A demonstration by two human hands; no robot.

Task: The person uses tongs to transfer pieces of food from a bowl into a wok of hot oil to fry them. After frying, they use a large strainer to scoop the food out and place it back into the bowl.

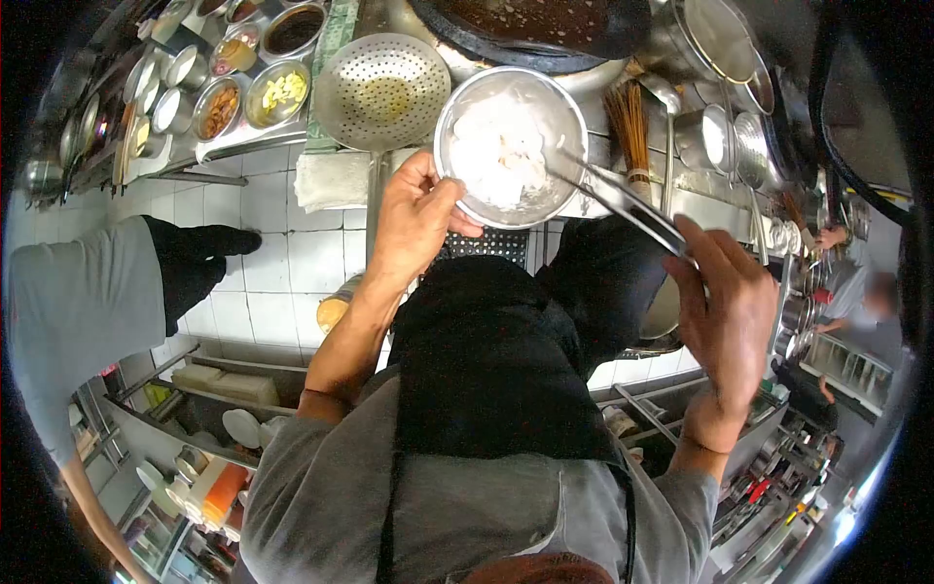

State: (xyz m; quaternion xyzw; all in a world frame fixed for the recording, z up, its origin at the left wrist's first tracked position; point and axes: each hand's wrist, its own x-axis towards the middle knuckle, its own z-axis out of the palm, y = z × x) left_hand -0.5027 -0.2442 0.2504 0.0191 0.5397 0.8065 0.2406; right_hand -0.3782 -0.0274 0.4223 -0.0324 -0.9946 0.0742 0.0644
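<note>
A round metal bowl [567, 200] with white, overexposed food [501, 151] in it is held at its lower left rim by my left hand [418, 219], thumb over the edge. My right hand [725, 302] is closed around metal tongs [637, 216], whose tips reach over the bowl's right side, close to the food. Just left of the bowl lies a perforated metal strainer [350, 102], with a little yellowish liquid in its middle. Behind the bowl sits a dark wok [545, 24] with brown liquid.
Ingredient bowls [216, 107] stand on the upper left. A bamboo brush [630, 131], a ladle [660, 92] and metal pots [705, 136] are at the right. One person stands at the far left [88, 292]; other people are at the far right.
</note>
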